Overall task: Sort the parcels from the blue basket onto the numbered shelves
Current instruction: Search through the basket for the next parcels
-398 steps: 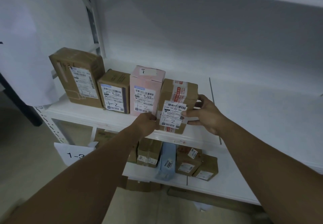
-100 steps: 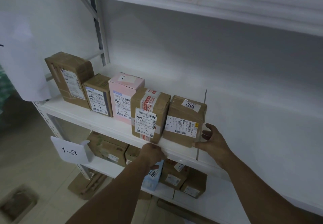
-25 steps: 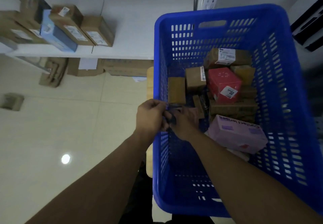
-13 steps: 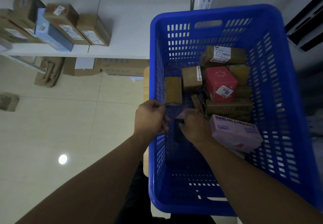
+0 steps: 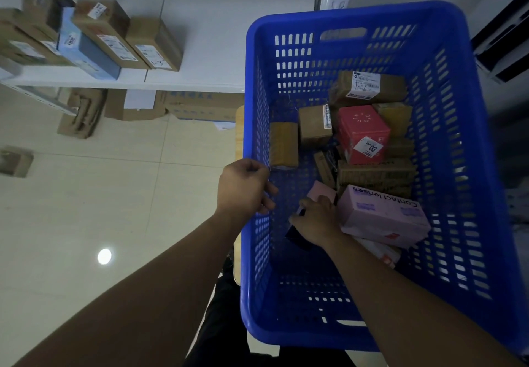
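The blue basket [image 5: 343, 14] stands in front of me with several parcels inside: a red box [image 5: 363, 134], a pink contact lenses box [image 5: 383, 215], a brown box with a label marked 1-2 [image 5: 366, 86] and smaller brown boxes [image 5: 315, 126]. My right hand [image 5: 315, 220] is down inside the basket, its fingers curled round a small dark parcel [image 5: 296, 236] that it mostly hides. Its thumb lies against a flat pink parcel [image 5: 322, 190]. My left hand [image 5: 246, 186] hovers over the basket's left rim, fingers loosely curled, holding nothing.
A low white shelf [image 5: 200, 80] at the upper left carries a blue parcel [image 5: 86, 51] and brown parcels [image 5: 154, 43]. Flattened cardboard [image 5: 83, 112] lies on the tiled floor beneath it. The basket rests on a wooden surface [image 5: 239, 126]. A dark unit [image 5: 503, 43] is at the right.
I turned from the 1-2 shelf to the basket. In the last second my hands drew apart: the right sank deeper with the dark parcel, the left stayed by the rim.
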